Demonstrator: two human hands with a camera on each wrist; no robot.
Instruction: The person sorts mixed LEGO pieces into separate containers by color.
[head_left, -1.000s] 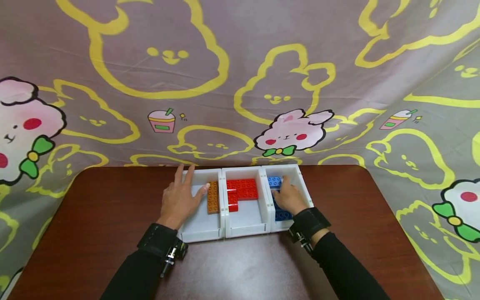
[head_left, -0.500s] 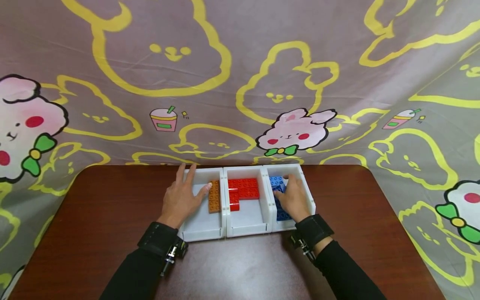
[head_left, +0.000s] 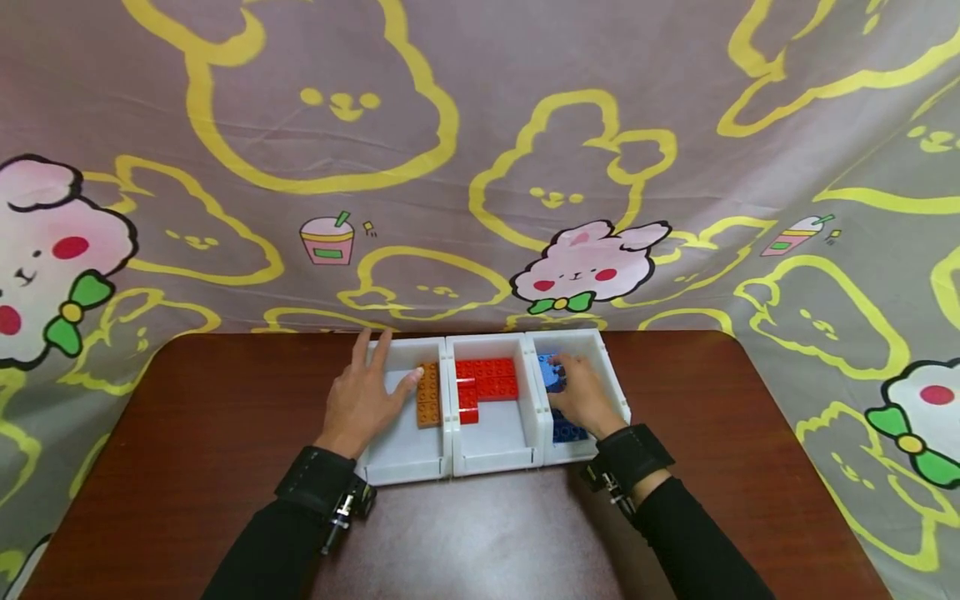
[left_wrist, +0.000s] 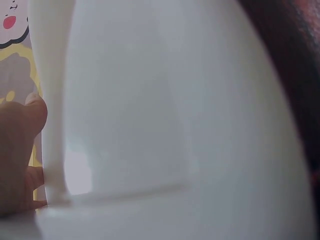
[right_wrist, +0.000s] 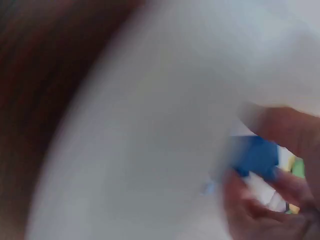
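Right bin: right hand [head_left: 581, 393] pinches a blue brick [head_left: 550, 372].
Left bin: left hand [head_left: 362, 392] rests flat, fingers spread, thumb touching orange bricks [head_left: 427, 394].

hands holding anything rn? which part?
The right hand pinches a light blue brick by its right end, in the right bin. The left hand holds nothing; its flat thumb touches the orange bricks.

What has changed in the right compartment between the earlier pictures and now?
The right hand has taken a grip on the light blue brick at the far end of the right compartment and tilted it up off the dark blue bricks. The left hand stays flat in the left compartment, thumb touching the orange bricks. The red bricks have not moved.
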